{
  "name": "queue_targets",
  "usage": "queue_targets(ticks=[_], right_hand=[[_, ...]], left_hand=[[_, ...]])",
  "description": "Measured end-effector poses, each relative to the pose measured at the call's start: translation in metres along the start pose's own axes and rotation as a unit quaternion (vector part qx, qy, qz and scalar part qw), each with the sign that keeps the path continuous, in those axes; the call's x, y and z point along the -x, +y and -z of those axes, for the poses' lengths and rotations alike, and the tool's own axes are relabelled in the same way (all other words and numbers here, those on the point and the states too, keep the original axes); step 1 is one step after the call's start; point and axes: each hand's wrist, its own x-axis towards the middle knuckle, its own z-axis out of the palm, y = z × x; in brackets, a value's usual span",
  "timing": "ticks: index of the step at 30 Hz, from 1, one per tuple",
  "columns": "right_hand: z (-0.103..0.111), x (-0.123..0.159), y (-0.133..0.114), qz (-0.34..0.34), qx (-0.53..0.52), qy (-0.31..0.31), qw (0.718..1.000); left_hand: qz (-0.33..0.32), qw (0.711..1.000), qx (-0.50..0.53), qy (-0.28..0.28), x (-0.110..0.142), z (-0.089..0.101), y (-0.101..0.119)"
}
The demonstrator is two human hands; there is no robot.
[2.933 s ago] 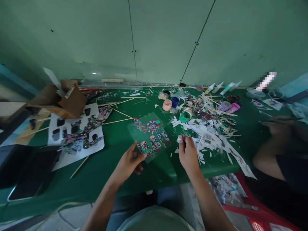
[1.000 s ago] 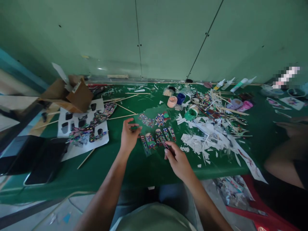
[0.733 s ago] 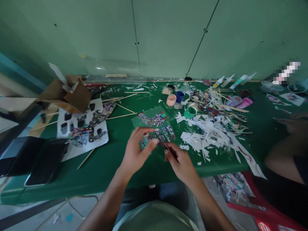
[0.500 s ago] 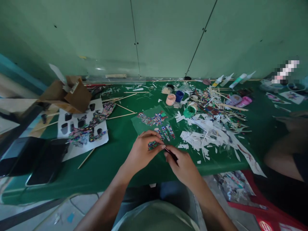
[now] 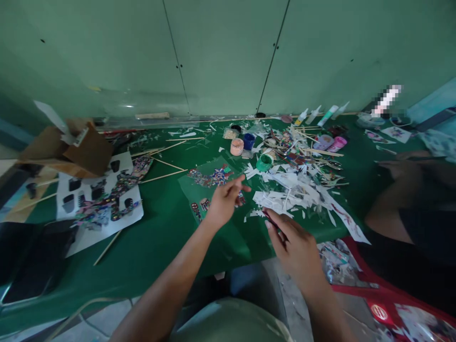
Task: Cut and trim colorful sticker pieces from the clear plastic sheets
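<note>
My left hand (image 5: pixel 225 199) hovers over the patterned cut-outs on the clear sheet (image 5: pixel 185 183), its fingers loosely apart and no object visible in them. Part of the sheet is hidden beneath it. Small multicoloured patterned pieces (image 5: pixel 204 204) show left of that hand, and a larger patterned shape (image 5: pixel 219 175) lies just beyond it. Closed around a slim, dark reddish tool (image 5: pixel 271 218), my right hand (image 5: pixel 294 242) is near the front of the green table (image 5: pixel 156 266). The tool's tip comes close to the white paper scraps (image 5: pixel 276 202); its exact kind is unclear.
Pink (image 5: pixel 237 147), blue (image 5: pixel 249 141) and green (image 5: pixel 264 162) pots stand behind the scraps. On the left are a cardboard box (image 5: pixel 89 149), thin wooden sticks (image 5: pixel 164 175) and a paper sheet (image 5: pixel 130 209). Another person's arm (image 5: pixel 395 190) is at the right.
My hands have separated: the left has moved forward over the cut-outs and opened, the right has shifted right with the tool. The view has turned slightly right.
</note>
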Motion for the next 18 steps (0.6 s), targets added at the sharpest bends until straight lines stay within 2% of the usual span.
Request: queue_targets(ticks=[2, 5, 7, 10, 11, 13, 15, 16, 18], right_hand=[[0.008, 0.002, 0.0, 0.017, 0.085, 0.037, 0.996], [0.018, 0.004, 0.0, 0.024, 0.135, 0.058, 0.989], [0.022, 0.005, 0.001, 0.023, 0.133, 0.062, 0.989], [0.024, 0.006, 0.005, 0.023, 0.119, 0.061, 0.991], [0.025, 0.006, 0.006, 0.022, 0.117, 0.063, 0.991], [0.025, 0.008, 0.008, 0.016, 0.119, 0.074, 0.99], [0.024, 0.008, 0.01, 0.011, 0.127, 0.083, 0.988], [0.023, 0.009, 0.01, 0.012, 0.131, 0.084, 0.988], [0.02, 0.009, 0.012, 0.016, 0.14, 0.083, 0.987]], left_hand=[[-0.059, 0.996, -0.047, -0.054, -0.007, -0.018, -0.004], [-0.157, 0.977, -0.134, -0.044, -0.013, -0.039, -0.008], [-0.172, 0.969, -0.16, -0.079, -0.013, -0.048, -0.007], [-0.168, 0.951, -0.19, -0.175, -0.005, -0.052, -0.003], [-0.158, 0.952, -0.19, -0.181, 0.0, -0.052, -0.001], [-0.109, 0.975, -0.141, -0.132, 0.013, -0.049, 0.003], [-0.049, 0.998, -0.037, -0.03, 0.027, -0.044, 0.01], [-0.035, 0.999, 0.001, 0.002, 0.035, -0.041, 0.014], [-0.03, 0.999, 0.016, 0.017, 0.047, -0.036, 0.023]])
